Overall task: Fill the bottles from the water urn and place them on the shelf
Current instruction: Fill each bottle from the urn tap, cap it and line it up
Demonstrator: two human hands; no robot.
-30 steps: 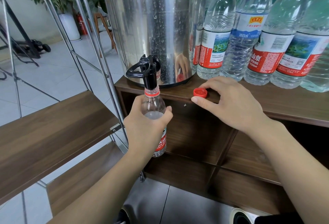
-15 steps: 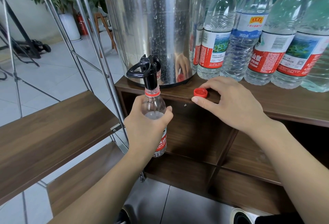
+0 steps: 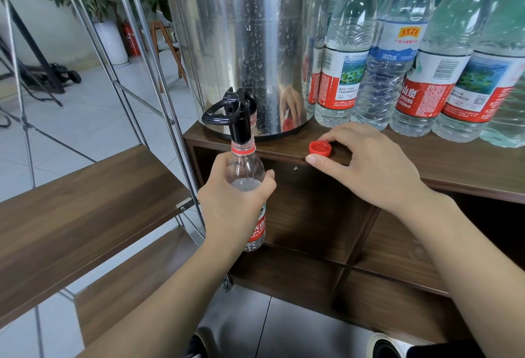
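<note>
Bottle (image 3: 245, 170) under urn tap (image 3: 238, 119), gripped by left hand (image 3: 235, 204)

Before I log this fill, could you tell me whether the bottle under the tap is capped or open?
Open: the bottle has its bare mouth at the spout, and a red cap lies on the cabinet top.
</note>
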